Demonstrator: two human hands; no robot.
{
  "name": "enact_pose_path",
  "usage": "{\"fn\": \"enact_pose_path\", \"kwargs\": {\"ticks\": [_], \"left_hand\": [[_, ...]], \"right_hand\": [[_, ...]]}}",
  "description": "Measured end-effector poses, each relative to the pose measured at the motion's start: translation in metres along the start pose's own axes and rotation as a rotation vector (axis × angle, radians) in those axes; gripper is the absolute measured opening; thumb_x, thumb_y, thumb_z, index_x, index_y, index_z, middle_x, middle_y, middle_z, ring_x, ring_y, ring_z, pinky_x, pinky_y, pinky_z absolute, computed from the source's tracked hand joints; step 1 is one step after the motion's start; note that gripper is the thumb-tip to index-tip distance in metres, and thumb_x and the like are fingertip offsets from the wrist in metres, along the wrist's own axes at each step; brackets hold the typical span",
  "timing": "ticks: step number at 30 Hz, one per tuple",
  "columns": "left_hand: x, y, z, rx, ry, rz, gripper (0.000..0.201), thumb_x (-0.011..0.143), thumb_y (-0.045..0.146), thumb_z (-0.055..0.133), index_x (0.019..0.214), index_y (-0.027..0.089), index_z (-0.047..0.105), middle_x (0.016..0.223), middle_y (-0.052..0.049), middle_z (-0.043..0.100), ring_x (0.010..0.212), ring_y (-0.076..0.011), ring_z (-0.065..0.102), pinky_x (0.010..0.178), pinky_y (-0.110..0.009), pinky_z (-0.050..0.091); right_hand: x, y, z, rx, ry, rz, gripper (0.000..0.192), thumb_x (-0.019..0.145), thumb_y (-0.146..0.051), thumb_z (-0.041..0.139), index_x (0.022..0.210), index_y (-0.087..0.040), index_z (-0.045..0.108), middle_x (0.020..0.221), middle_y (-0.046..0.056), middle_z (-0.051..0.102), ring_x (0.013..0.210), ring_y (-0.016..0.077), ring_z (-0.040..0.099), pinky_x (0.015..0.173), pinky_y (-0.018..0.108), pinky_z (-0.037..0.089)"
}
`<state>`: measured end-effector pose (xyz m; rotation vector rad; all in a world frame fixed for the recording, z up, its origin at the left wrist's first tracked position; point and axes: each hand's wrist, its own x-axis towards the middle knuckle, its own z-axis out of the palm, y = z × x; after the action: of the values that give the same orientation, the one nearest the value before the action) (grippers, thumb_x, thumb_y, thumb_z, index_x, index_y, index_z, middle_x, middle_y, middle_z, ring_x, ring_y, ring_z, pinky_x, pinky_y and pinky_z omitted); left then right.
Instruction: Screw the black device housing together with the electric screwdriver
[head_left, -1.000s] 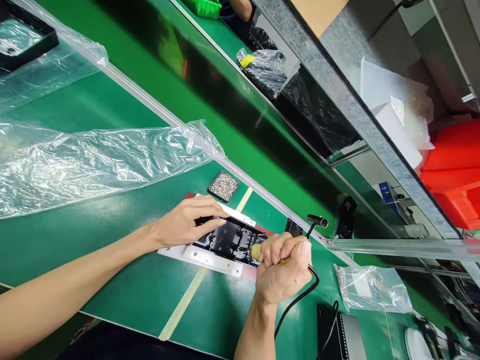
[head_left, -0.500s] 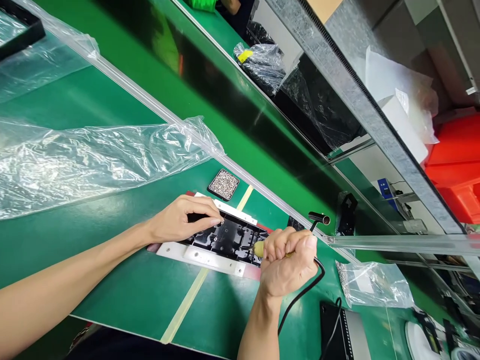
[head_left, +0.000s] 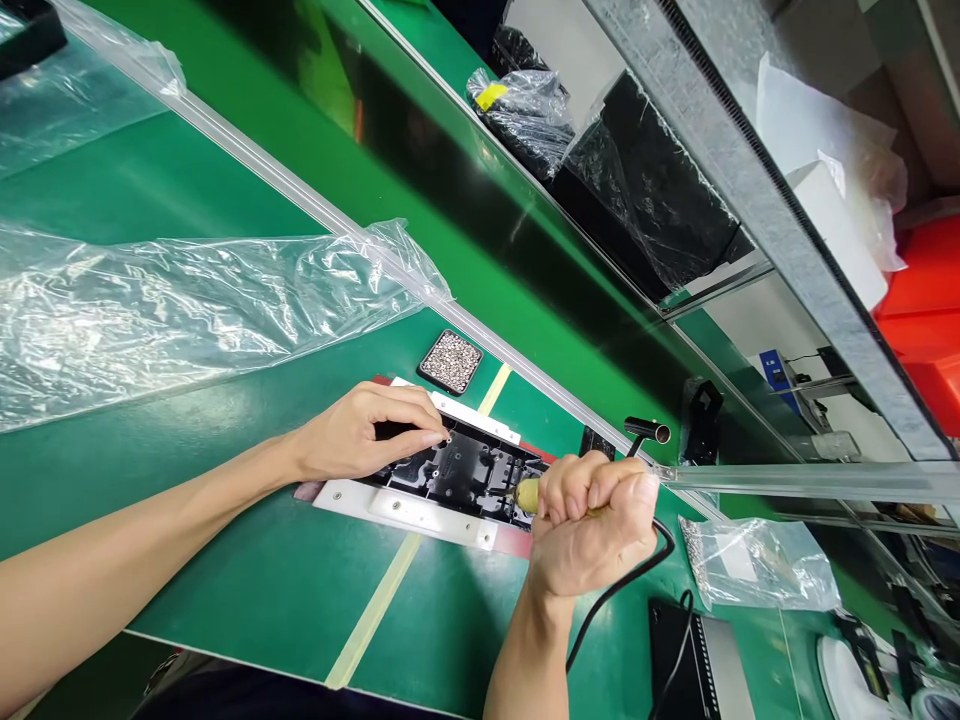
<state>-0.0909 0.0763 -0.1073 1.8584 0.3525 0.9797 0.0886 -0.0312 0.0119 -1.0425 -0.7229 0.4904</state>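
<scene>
Gripping a yellow-tipped corded electric screwdriver (head_left: 529, 492), the right hand (head_left: 592, 525) has its fingers wrapped tight round the barrel, the bit on the black moulded plastic part (head_left: 461, 472) seated in a white flat fixture plate (head_left: 409, 512) on the green bench mat (head_left: 247, 590). The left hand (head_left: 360, 435) presses down on the part's far end, fingertips together. The part looks light, stiff and likely to slide, so holding it by the edge suits it. The bit tip and any screw are too small to make out; the fist hides most of the tool. A small black tray of silver screws (head_left: 450, 361) sits near
</scene>
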Motion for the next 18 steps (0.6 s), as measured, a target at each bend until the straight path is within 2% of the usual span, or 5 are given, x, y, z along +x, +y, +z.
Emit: {"fn": "enact_pose_path", "kwargs": {"ticks": [18], "left_hand": [[0.0009,0.0031,0.0014,0.029,0.001,0.003,0.013,0.1,0.019,0.069,0.106,0.023,0.081,0.1,-0.002,0.076,0.094,-0.0147,0.071,0.087,-0.027,0.057]], "right_hand": [[-0.0046,0.0011,0.001,-0.02,-0.006,-0.04,0.054,0.102,-0.044,0.057,0.061,-0.018,0.035,0.049,-0.007,0.029,0.036,0.0057,0.026,0.033,0.015,0.027]]}}
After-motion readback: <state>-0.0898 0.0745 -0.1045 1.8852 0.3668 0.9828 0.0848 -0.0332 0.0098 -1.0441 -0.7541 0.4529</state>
